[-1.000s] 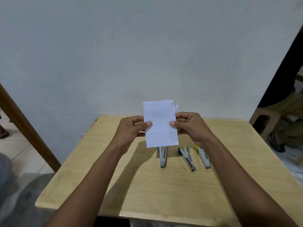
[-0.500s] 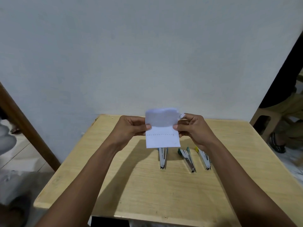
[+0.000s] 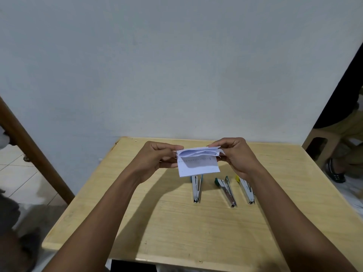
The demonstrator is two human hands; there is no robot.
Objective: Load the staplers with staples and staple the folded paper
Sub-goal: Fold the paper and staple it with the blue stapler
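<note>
Paper: white, thin, folded over on itself, top layers bowed open, dashed line printed across the front face. Held in the air above the desk, between both hands. Left hand grip closed, thumb and fingers pinching the paper's left edge. Right hand grip closed, pinching the right edge near the top fold. Below the paper, three staplers flat on the desk, slim metal bodies, narrow ends toward the camera: first stapler directly under the paper, green stapler right of it, yellow stapler furthest right, partly behind the right wrist. Desk: light wood grain, matte.
</note>
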